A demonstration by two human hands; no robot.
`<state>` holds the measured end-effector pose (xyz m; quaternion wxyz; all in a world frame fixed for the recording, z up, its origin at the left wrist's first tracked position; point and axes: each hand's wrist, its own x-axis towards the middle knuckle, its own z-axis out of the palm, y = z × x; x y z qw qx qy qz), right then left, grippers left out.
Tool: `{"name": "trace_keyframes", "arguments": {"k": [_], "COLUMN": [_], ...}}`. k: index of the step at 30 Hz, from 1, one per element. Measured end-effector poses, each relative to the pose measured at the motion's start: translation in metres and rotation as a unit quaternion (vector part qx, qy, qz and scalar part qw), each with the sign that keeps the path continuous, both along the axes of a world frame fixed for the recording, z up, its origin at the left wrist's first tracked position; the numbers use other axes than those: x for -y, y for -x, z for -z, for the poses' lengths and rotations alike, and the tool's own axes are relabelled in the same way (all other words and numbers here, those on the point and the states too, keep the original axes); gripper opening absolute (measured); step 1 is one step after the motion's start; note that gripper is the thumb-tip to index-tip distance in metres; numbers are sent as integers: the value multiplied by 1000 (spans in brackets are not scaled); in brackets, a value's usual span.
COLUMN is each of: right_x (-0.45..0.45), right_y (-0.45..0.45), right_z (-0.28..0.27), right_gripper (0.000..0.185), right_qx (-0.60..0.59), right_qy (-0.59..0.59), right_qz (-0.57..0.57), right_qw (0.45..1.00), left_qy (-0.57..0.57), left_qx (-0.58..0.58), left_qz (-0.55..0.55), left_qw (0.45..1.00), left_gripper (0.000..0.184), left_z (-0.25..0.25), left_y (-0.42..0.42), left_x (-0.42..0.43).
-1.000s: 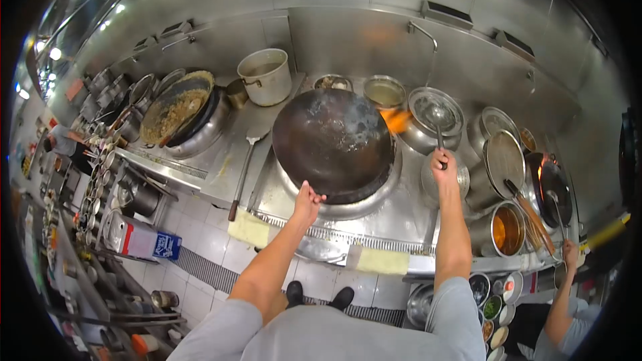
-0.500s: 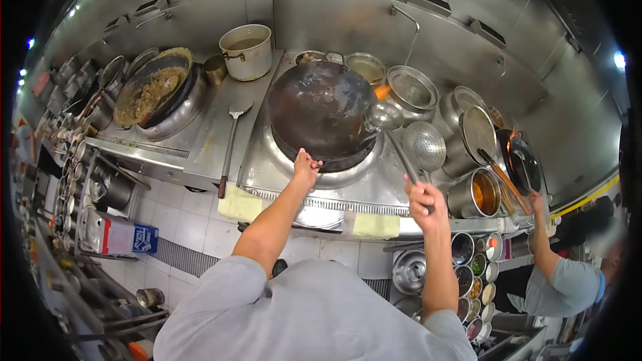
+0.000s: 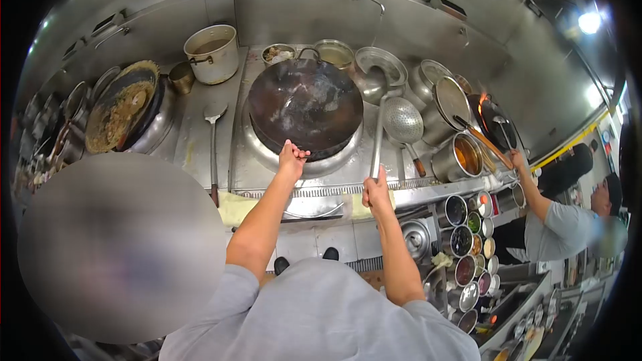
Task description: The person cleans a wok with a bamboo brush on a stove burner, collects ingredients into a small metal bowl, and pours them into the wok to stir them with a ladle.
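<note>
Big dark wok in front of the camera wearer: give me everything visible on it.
The wok is round, wide and dark, apparently metal, with brownish areas and pale, shiny patches inside; no food shows in it. A loop handle stands at its far rim. It sits mouth up over a shiny metal burner ring; exact tilt is unclear. The left hand grips its near edge.

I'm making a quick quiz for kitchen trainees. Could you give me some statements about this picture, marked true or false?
1. The left hand is at the near edge of the large wok. True.
2. The right hand grips the perforated skimmer. False: it grips the ladle.
3. A long-handled spatula lies left of the large wok. True.
4. The white pot stands right of the large wok. False: it stands to the left, farther back.
</note>
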<state>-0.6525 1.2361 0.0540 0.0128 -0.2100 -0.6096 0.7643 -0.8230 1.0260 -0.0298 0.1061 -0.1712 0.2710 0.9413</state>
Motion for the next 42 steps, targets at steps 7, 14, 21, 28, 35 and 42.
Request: {"name": "trace_keyframes", "arguments": {"k": [7,14,21,28,35,42], "right_x": [-130,-139,-65,77,262,241], "right_y": [20,-17,-200,-472,-632,-632], "right_z": [121,155,184,316,389,318], "right_gripper": [72,66,38,44,43,49], "right_qx": [67,146,90,481,573,580], "right_qy": [-595,-560,-540,-178,74,-25], "right_qz": [76,97,150,-15,88,399], "right_qw": [797,810,824,858,811,710], "left_qy": [2,43,-24,185,268,105], "left_qx": [-22,-47,-141,17,-239,-541], "left_qz": [11,24,89,88,461,807], "left_qw": [1000,998,986,979,812,211], "left_gripper": [34,36,22,41,36,24], "left_z": [-1,-1,69,13,-16,5], "left_y": [3,-3,25,-17,-233,-431], "left_x": [11,9,18,-6,-100,-102]}}
